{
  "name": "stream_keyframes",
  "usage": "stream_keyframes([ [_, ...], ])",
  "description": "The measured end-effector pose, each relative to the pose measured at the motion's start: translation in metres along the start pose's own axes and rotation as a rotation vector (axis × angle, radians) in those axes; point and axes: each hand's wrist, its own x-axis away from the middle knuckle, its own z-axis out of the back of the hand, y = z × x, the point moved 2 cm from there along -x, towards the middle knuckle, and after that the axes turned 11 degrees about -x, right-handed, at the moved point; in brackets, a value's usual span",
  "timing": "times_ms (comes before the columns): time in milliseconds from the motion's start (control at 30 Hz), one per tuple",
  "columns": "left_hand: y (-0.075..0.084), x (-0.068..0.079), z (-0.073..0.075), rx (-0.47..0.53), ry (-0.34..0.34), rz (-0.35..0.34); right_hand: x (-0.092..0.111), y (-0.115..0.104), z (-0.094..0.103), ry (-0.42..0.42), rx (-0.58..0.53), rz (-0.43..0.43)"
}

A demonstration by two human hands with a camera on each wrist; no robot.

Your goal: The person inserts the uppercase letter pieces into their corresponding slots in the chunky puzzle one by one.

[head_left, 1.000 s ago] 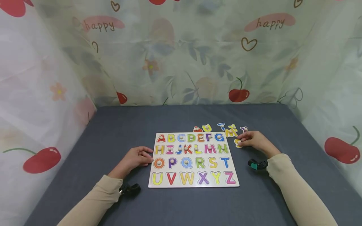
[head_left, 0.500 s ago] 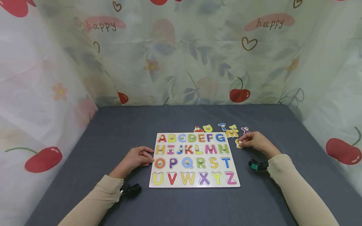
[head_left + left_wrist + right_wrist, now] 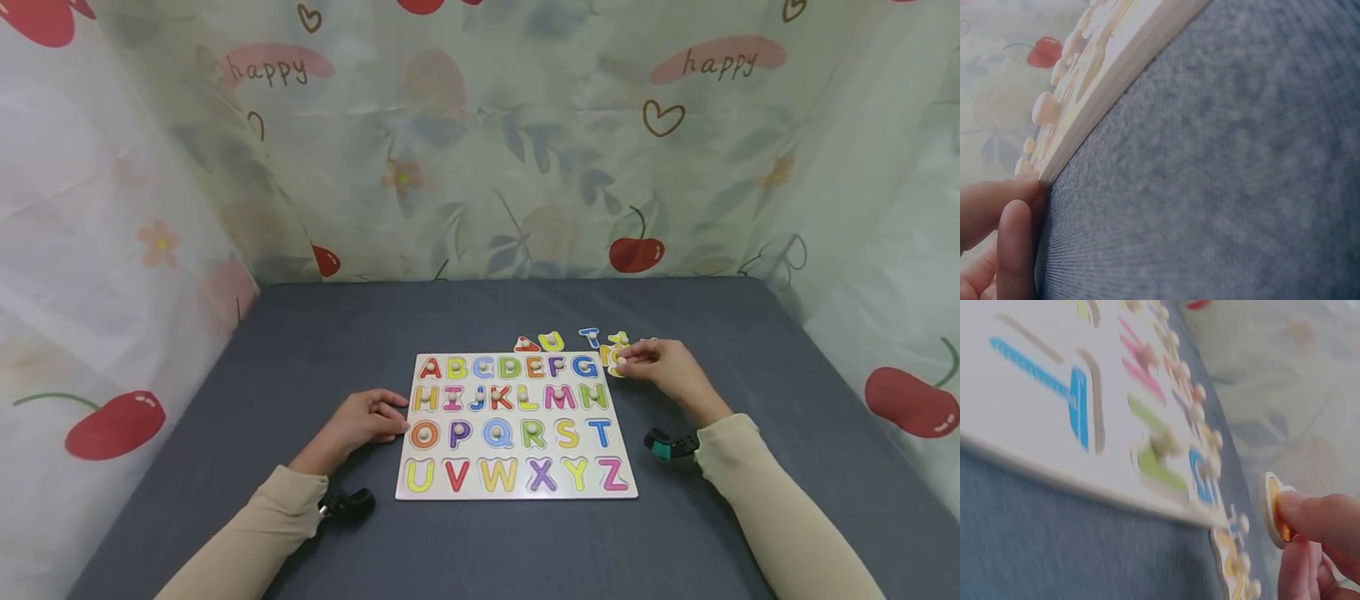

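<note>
An alphabet puzzle board [image 3: 517,416] lies on the dark cloth. Knobbed letters fill its upper rows; the end of the third row and the bottom row show bare recesses. My left hand [image 3: 369,416] rests at the board's left side, fingertips against the edge [image 3: 1094,115] in the left wrist view. Off the far right corner, my right hand [image 3: 670,372] pinches a yellow-orange letter piece [image 3: 1270,509] between thumb and fingers. In the right wrist view that piece is raised and tilted on its side, its face partly hidden by a fingertip.
Behind the board lie a red letter [image 3: 527,344], a yellow U [image 3: 552,342], a blue T [image 3: 589,337] and a yellow-green letter [image 3: 618,337]. A further orange letter [image 3: 1229,553] lies by the board's corner. A printed curtain [image 3: 480,167] surrounds the table.
My right hand has lifted the yellow-orange letter piece off the cloth and moved it left, closer to the board's far right corner. My left hand has stayed at the board's edge.
</note>
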Motion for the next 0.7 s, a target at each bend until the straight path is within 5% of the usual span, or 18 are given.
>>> stream_keyframes([
  [367,0.000,-0.001,0.001,-0.005,0.002,-0.008,0.021,-0.023,-0.031,-0.036,-0.027,0.127],
  [700,-0.001,-0.001,0.000,0.005,-0.004,-0.020,0.042,-0.026,-0.063,-0.128,-0.053,0.151],
])
